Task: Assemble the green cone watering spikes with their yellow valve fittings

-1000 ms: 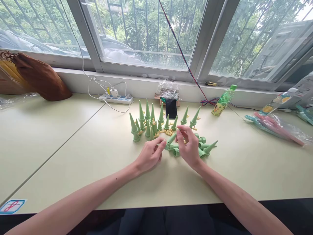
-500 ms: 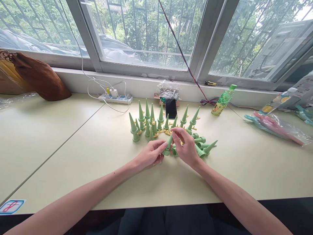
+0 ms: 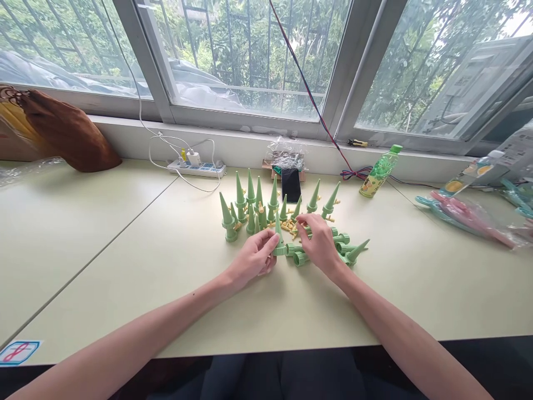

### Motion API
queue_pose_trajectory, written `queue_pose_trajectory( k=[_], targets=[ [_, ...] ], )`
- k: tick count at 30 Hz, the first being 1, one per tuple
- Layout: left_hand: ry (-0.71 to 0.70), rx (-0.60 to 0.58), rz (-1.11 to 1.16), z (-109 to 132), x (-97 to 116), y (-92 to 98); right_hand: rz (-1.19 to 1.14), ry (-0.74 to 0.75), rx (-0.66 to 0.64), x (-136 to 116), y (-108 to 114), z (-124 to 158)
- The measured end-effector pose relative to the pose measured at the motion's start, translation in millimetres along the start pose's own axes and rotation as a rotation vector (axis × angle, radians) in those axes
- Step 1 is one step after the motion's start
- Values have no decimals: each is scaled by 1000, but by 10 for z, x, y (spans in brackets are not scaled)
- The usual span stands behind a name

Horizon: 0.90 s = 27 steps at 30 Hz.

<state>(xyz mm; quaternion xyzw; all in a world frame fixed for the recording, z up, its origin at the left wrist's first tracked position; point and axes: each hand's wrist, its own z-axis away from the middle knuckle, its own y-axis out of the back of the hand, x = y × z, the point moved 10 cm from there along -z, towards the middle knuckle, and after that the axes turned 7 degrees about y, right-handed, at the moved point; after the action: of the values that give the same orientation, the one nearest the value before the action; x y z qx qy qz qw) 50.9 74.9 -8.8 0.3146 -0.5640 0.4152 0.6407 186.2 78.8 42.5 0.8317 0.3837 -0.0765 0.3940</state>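
My left hand (image 3: pixel 252 258) pinches a green cone-shaped spike (image 3: pixel 278 240) near its base and holds it upright on the table. My right hand (image 3: pixel 320 243) hovers just right of it, fingers curled over small yellow parts (image 3: pixel 288 225) and green spikes lying on their sides (image 3: pixel 347 253); whether it holds one I cannot make out. Behind both hands stands a cluster of several upright green spikes (image 3: pixel 250 203), some with yellow fittings.
A black phone (image 3: pixel 291 184) and crinkled plastic wrap (image 3: pixel 285 152) lie behind the spikes. A power strip (image 3: pixel 196 168) with white cables sits at the back left, a green bottle (image 3: pixel 380 171) at the back right, bagged items (image 3: pixel 470 214) far right, a brown bag (image 3: pixel 62 130) far left.
The green spike went from tilted between both hands to upright in my left hand. My right hand let go of its tip and moved down to the yellow parts.
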Motion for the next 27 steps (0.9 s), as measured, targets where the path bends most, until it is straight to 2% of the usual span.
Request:
queue_pose_trajectory(
  k=[4, 12, 27],
  targets=[
    [-7, 16, -24, 4, -1, 11, 90, -17, -159, 94, -167, 3],
    [-27, 7, -15, -12, -33, 6, 137, -57, -322, 172, -315, 42],
    [-20, -2, -28, -13, -47, 0, 140, -89, -337, 203, -319, 52]
  ],
)
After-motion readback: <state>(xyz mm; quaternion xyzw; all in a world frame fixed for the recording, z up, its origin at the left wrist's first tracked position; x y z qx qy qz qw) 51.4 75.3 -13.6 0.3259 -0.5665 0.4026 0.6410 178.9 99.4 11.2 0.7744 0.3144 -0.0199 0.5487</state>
